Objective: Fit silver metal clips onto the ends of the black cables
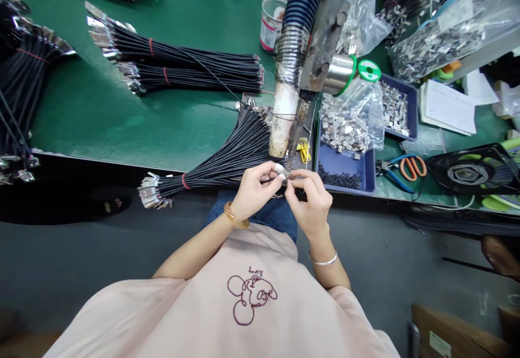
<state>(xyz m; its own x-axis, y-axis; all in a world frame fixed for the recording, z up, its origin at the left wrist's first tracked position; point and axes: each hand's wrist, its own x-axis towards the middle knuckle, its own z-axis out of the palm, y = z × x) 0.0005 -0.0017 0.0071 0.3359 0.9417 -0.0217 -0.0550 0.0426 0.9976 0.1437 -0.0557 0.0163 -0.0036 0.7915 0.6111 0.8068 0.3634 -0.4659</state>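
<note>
My left hand (259, 186) is closed in a pinch on the end of a black cable, a white covering on one fingertip. Opposite it, my right hand (311, 198) pinches a tiny silvery piece, probably a metal connector, at that cable end; the fingers hide most of it. Just left of my hands lies a fanned bundle of black cables (219, 157), tied with a red band, metal connectors at its left end. Directly above my fingertips hangs a pale, stained nozzle (282, 122) on a ribbed hose (306, 0), beside a metal bracket (325, 44).
A blue tray (369, 174) holds metal shells and small black parts. Beyond it are pliers (394, 176), orange-handled scissors (412, 167) and a black fan (475, 169). A solder spool (340, 73), a plastic cup (270, 27) and more banded cables (195, 65) stand or lie on the green bench.
</note>
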